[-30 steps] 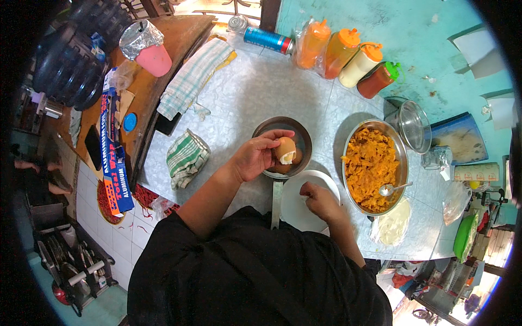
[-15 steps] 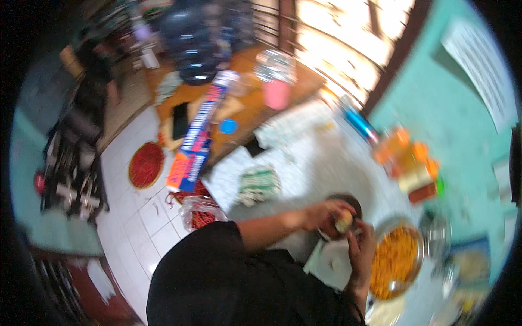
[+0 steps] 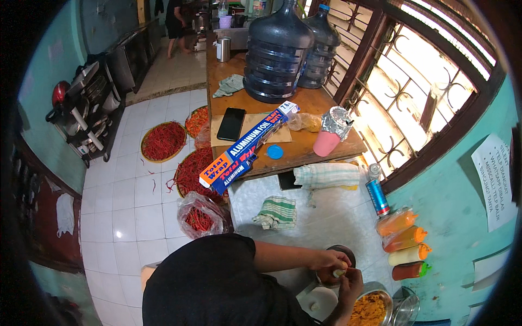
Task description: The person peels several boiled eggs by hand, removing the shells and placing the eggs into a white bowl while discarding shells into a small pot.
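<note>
Over a dark round bowl [image 3: 328,277], my left hand [image 3: 328,259] has its fingers closed around a small pale, rounded piece of food [image 3: 339,272]. Its exact kind is too small to make out. My right hand [image 3: 351,282] meets it from the other side, fingertips pinched on the same piece. Beneath the hands, the bowl's contents are mostly hidden. A white round plate or lid [image 3: 322,301] with a small pale bit on it lies nearer to me. Right of it stands a metal basin [image 3: 388,305] of orange shredded food [image 3: 370,311].
Sauce bottles [image 3: 405,247] and a blue can [image 3: 376,196] line the wall at right. A green-striped cloth [image 3: 278,211] lies ahead. The wooden table bears a foil box [image 3: 247,146], a phone [image 3: 231,124] and large water jugs [image 3: 278,51]. Red chillies [image 3: 163,141] sit on the floor.
My view has swung and sharpened, so the room sits differently in the picture. Both hands stay together at the pale piece over the bowl.
</note>
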Demonstrator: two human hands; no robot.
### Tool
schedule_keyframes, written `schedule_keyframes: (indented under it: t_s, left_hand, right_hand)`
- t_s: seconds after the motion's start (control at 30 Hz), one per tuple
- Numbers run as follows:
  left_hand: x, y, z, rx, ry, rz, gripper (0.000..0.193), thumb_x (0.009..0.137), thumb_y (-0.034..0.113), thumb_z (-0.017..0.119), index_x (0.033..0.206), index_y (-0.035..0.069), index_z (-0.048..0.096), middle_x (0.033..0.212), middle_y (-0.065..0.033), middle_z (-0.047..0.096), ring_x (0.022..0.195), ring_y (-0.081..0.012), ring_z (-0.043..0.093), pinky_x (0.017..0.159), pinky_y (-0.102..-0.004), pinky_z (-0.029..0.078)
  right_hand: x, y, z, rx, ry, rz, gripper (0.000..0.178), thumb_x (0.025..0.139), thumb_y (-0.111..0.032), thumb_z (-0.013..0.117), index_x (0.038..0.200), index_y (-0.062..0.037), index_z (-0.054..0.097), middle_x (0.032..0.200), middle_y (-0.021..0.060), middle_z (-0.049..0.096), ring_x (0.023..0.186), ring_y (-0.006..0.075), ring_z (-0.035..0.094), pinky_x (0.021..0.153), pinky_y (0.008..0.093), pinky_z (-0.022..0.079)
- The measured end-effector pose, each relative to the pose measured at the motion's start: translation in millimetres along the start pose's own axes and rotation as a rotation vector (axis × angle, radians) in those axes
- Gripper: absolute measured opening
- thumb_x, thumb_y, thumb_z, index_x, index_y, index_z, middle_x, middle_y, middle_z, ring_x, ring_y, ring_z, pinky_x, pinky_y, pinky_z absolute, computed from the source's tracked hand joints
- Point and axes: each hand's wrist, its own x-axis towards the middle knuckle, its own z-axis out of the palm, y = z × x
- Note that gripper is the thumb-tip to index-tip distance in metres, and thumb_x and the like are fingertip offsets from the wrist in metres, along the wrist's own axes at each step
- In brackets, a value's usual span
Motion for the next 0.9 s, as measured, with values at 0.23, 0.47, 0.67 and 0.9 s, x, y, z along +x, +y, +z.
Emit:
schedule_keyframes:
  t_s: [0.23, 0.47, 0.67, 0.9]
  left_hand:
    - [-8.7, 3.7, 3.2, -0.006, 0.056, -0.010, 0.045, 0.082, 0.022, 0.065, 0.118, 0.002, 0.048, 0.113, -0.0079, 0.049, 0.105, -0.0186, 0.049, 0.091, -0.0318, 0.039]
    - [0.9, 11.0, 6.3, -0.072, -0.070, -0.062, 0.048, 0.077, 0.019, 0.068, 0.119, 0.007, 0.049, 0.112, -0.0085, 0.053, 0.101, -0.0210, 0.053, 0.086, -0.0363, 0.046]
    - [-33.6, 33.5, 9.4, -0.155, 0.122, -0.098, 0.052, 0.079, 0.013, 0.065, 0.126, 0.006, 0.043, 0.121, -0.0105, 0.051, 0.108, -0.0244, 0.054, 0.089, -0.0433, 0.048]
    - [-20.8, 29.6, 9.8, -0.210, 0.082, -0.100, 0.048, 0.082, 0.009, 0.062, 0.126, 0.006, 0.043, 0.120, -0.0107, 0.053, 0.110, -0.0220, 0.054, 0.091, -0.0367, 0.047]
  right_hand:
    - [2.3, -35.5, -4.4, -0.255, -0.014, 0.157, 0.014, 0.081, -0.013, 0.059, 0.087, 0.0001, 0.058, 0.078, 0.0151, 0.062, 0.072, 0.0243, 0.061, 0.066, 0.0329, 0.048]
    - [5.5, 2.0, -7.0, -0.034, 0.198, 0.076, 0.021, 0.080, -0.019, 0.063, 0.084, 0.0003, 0.058, 0.071, 0.0064, 0.057, 0.065, 0.0148, 0.050, 0.059, 0.0297, 0.043]
    - [13.8, -13.5, 9.8, 0.191, 0.169, 0.213, 0.012, 0.082, -0.014, 0.057, 0.084, -0.0020, 0.058, 0.068, 0.0023, 0.057, 0.064, 0.0095, 0.052, 0.057, 0.0245, 0.043]
    - [8.4, -11.2, -4.8, -0.197, 0.170, 0.268, 0.016, 0.083, -0.020, 0.054, 0.087, -0.0056, 0.060, 0.085, 0.0156, 0.061, 0.080, 0.0312, 0.060, 0.069, 0.0352, 0.047]
